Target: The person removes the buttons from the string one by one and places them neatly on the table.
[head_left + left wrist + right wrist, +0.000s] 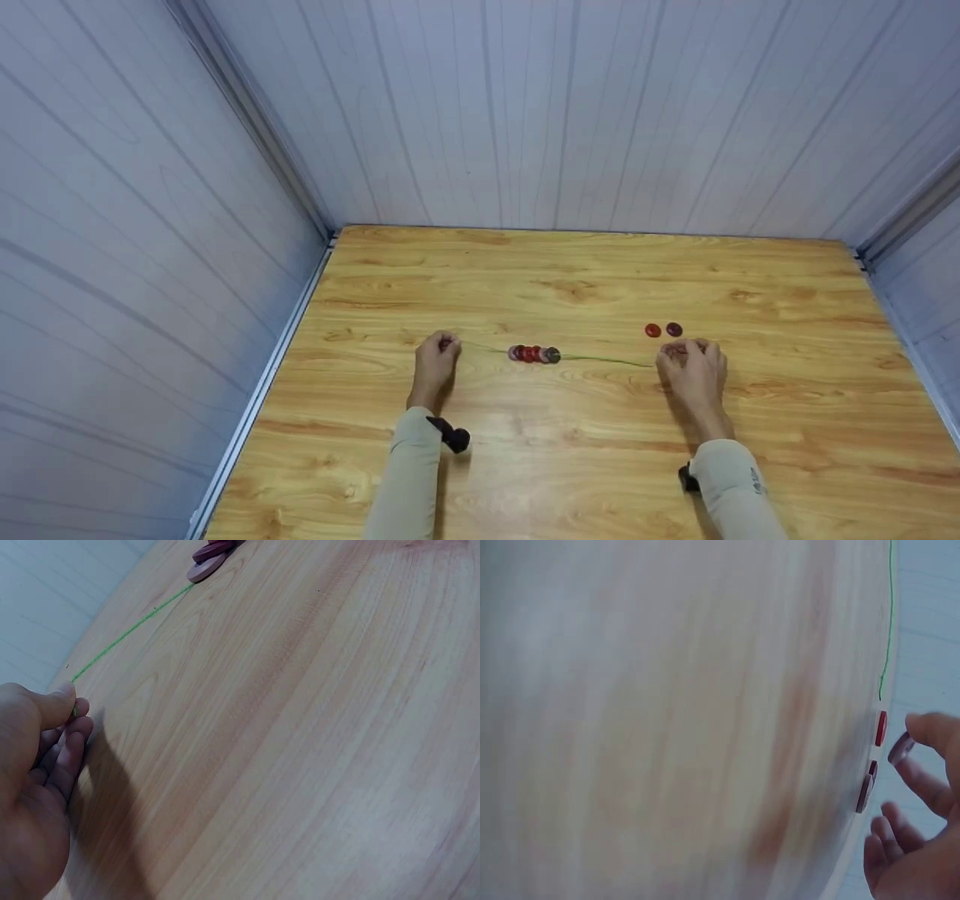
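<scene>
A green string (607,360) runs through or under an overlapping row of round red, pink and dark buttons (531,354) on the table. My left hand (436,361) pinches the string's left end between thumb and fingertips, and in the left wrist view the string (131,631) stretches from the fingers to the nearest pink button (206,568). Beside the string's other end is my right hand (696,371). The right wrist view shows a mauve button (901,748) pinched between its thumb and index finger, the other fingers curled loosely. The string's loose end (881,686) shows just beyond.
A red button (653,330) and a dark purple button (674,329) lie just past the right hand. The wood-grain table (555,450) is bordered by pale panel walls (525,112) at the back and sides. Each sleeve carries a black wrist camera (455,439).
</scene>
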`<control>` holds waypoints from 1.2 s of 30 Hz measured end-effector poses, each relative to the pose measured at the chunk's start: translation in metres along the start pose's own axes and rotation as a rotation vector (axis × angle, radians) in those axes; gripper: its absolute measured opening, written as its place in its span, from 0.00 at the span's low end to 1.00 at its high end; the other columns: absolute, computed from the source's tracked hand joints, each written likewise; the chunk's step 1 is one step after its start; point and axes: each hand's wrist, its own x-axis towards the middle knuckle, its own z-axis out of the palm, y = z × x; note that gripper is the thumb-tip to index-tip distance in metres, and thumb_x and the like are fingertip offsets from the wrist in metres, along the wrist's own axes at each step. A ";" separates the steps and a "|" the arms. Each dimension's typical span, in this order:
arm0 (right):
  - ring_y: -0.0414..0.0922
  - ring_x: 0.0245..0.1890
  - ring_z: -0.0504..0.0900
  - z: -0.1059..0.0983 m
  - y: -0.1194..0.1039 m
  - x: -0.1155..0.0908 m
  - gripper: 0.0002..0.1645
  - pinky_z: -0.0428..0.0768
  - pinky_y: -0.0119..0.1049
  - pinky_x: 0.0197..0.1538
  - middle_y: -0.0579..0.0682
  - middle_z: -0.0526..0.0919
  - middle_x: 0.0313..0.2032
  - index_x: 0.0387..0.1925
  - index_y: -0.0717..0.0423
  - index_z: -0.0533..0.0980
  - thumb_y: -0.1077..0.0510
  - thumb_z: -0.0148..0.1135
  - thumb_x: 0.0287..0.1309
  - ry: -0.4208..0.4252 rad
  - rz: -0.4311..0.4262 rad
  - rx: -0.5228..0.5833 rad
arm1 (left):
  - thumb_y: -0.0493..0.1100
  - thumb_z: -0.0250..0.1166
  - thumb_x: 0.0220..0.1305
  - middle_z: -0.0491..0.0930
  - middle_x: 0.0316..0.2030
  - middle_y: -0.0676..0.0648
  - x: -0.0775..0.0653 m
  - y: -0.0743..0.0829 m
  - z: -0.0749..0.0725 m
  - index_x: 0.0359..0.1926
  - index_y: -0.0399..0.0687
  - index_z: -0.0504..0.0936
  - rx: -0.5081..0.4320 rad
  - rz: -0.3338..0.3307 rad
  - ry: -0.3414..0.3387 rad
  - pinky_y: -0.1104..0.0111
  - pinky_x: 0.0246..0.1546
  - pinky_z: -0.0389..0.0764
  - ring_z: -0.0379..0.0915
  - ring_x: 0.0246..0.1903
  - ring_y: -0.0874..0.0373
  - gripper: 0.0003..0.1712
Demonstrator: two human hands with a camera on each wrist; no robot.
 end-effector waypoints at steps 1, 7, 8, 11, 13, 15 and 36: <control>0.64 0.61 0.56 0.000 0.000 0.001 0.20 0.53 0.60 0.62 0.67 0.62 0.59 0.48 0.61 0.74 0.49 0.59 0.63 0.016 0.007 -0.024 | 0.38 0.60 0.67 0.80 0.35 0.44 0.000 0.000 0.000 0.39 0.39 0.80 -0.004 -0.003 -0.002 0.65 0.41 0.77 0.75 0.37 0.54 0.06; 0.66 0.61 0.53 0.002 -0.002 0.008 0.21 0.49 0.64 0.61 0.67 0.59 0.62 0.49 0.59 0.74 0.48 0.60 0.62 0.025 0.023 -0.104 | 0.38 0.60 0.66 0.80 0.35 0.44 0.001 -0.001 0.000 0.39 0.39 0.80 0.019 0.006 -0.001 0.65 0.41 0.76 0.74 0.37 0.54 0.05; 0.66 0.61 0.53 0.002 -0.002 0.009 0.21 0.48 0.64 0.61 0.66 0.58 0.62 0.49 0.58 0.75 0.48 0.60 0.62 0.020 0.024 -0.110 | 0.38 0.60 0.66 0.80 0.35 0.44 0.001 -0.001 0.000 0.39 0.39 0.80 0.021 0.010 -0.002 0.65 0.41 0.76 0.75 0.37 0.54 0.05; 0.66 0.62 0.52 0.004 -0.002 0.012 0.20 0.46 0.65 0.61 0.67 0.57 0.63 0.50 0.59 0.74 0.49 0.59 0.63 0.001 0.021 -0.126 | 0.37 0.60 0.66 0.80 0.35 0.43 0.001 0.000 0.000 0.39 0.39 0.80 0.014 0.013 -0.007 0.65 0.40 0.76 0.75 0.37 0.54 0.06; 0.67 0.63 0.50 0.004 -0.004 0.014 0.19 0.44 0.65 0.62 0.68 0.56 0.63 0.49 0.60 0.74 0.50 0.58 0.64 -0.013 0.016 -0.135 | 0.37 0.60 0.66 0.80 0.35 0.44 0.000 0.000 -0.001 0.40 0.38 0.80 0.003 0.006 -0.012 0.65 0.40 0.76 0.75 0.37 0.55 0.06; 0.67 0.63 0.49 0.004 -0.004 0.015 0.18 0.43 0.66 0.62 0.68 0.55 0.64 0.48 0.61 0.74 0.51 0.57 0.64 -0.023 0.010 -0.137 | 0.38 0.60 0.67 0.80 0.35 0.44 0.000 0.000 -0.001 0.40 0.39 0.80 -0.004 -0.004 -0.015 0.66 0.40 0.76 0.74 0.37 0.55 0.06; 0.67 0.66 0.47 0.006 -0.007 0.019 0.20 0.43 0.66 0.63 0.69 0.55 0.66 0.51 0.61 0.73 0.50 0.55 0.66 -0.028 0.028 -0.134 | 0.37 0.60 0.66 0.79 0.34 0.45 0.002 -0.002 0.000 0.39 0.39 0.80 0.003 -0.010 -0.006 0.67 0.38 0.76 0.74 0.36 0.56 0.06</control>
